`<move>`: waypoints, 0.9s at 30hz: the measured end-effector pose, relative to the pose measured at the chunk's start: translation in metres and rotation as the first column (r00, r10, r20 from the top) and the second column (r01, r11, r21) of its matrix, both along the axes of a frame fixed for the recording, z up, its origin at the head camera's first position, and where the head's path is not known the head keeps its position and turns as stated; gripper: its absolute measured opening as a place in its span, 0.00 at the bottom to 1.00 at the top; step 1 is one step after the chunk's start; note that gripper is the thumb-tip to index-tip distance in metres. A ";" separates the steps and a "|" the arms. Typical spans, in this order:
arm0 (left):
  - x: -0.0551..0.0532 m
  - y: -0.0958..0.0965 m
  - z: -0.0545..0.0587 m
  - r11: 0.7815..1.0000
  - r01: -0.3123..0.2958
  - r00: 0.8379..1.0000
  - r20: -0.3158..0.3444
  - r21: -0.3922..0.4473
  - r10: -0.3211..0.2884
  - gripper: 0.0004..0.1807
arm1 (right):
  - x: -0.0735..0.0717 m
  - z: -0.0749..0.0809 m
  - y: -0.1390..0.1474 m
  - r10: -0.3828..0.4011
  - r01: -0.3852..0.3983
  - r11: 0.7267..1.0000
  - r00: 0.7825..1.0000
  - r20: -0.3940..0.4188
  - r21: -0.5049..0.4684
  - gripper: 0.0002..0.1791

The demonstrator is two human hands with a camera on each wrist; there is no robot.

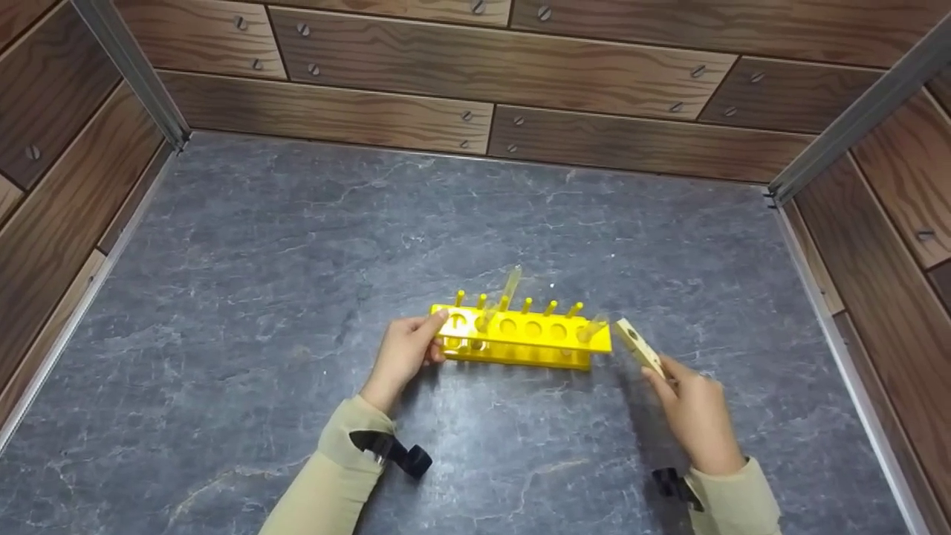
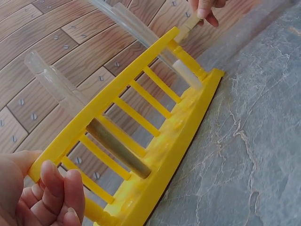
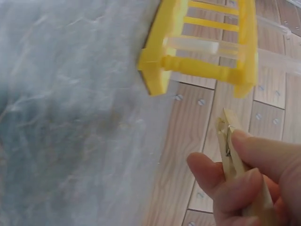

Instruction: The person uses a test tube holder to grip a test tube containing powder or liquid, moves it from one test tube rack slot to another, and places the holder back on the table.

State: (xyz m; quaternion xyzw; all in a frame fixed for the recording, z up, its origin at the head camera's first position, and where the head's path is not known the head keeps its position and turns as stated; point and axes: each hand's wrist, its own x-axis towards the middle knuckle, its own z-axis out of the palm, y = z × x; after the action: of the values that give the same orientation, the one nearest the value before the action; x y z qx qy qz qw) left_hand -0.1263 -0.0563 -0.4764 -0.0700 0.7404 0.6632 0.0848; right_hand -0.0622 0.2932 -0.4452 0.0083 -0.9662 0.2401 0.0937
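A yellow test tube rack stands on the grey marbled surface. My left hand grips its left end, thumb on the top plate and fingers beneath. Near that end stands a glass test tube with olive-brown contents, its clear neck leaning up above the rack. A second test tube with white contents sits at the rack's right end. Just right of the rack, my right hand pinches a wooden test tube clamp between thumb and fingers. The clamp's tip points at the rack's right end, apart from it.
Wood-patterned walls enclose the surface at the back and both sides. Grey metal strips run up the back corners. A black wrist strap mount sits on the left sleeve.
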 end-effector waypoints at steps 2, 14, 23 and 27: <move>0.001 -0.001 0.000 1.000 -0.002 1.000 0.000 0.006 0.002 0.24 | 0.001 0.005 -0.002 0.001 -0.001 1.000 1.000 0.010 0.006 0.16; 0.002 0.001 0.000 0.999 -0.009 1.000 0.008 0.033 0.009 0.24 | 0.007 0.030 -0.009 -0.004 0.003 1.000 1.000 0.023 0.017 0.20; 0.000 0.001 0.001 0.999 -0.009 1.000 0.006 0.036 0.009 0.23 | 0.009 0.036 -0.014 0.013 -0.012 1.000 0.998 -0.058 0.014 0.18; -0.001 0.000 0.001 1.000 -0.021 1.000 0.023 0.022 0.020 0.23 | 0.009 0.040 -0.016 0.023 -0.023 1.000 0.997 -0.069 0.005 0.18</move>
State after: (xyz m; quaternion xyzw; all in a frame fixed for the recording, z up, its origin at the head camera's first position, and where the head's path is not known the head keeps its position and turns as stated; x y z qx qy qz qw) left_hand -0.1269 -0.0567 -0.4750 -0.0842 0.7312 0.6713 0.0871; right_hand -0.0533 0.2771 -0.4053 0.0278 -0.9628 0.2384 0.1243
